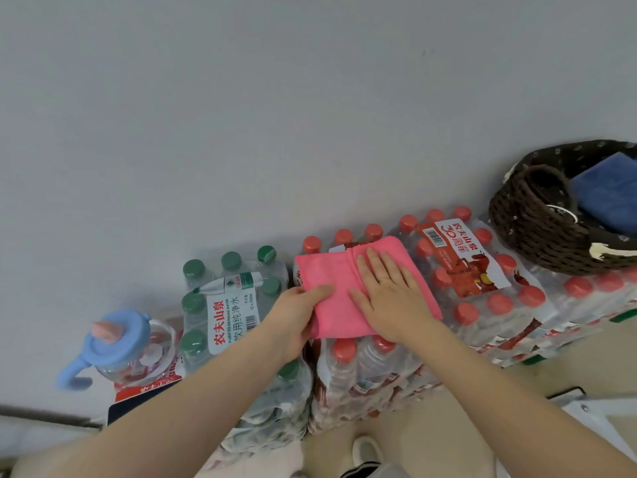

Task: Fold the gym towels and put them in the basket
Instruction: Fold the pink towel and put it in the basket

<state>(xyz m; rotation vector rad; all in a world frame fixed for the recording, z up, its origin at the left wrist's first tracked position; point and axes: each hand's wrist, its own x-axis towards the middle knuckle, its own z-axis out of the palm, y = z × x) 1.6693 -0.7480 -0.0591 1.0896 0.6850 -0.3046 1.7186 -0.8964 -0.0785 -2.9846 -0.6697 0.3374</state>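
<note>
I see the pink towel (339,294) lying on shrink-wrapped red-cap water bottle packs (482,288), already folded to a small rectangle. My left hand (296,315) pinches its near-left edge, thumb on top. My right hand (389,294) lies flat on it, fingers straight, pressing, grasping nothing. Far right, the woven basket (531,222) already holds a folded blue towel (610,194). Pink one looks nearly done; left is moving it into the basket. Other towels: none visible.

Left hand (299,317) pinches with its thumb; right hand (389,294) lies flat.
</note>
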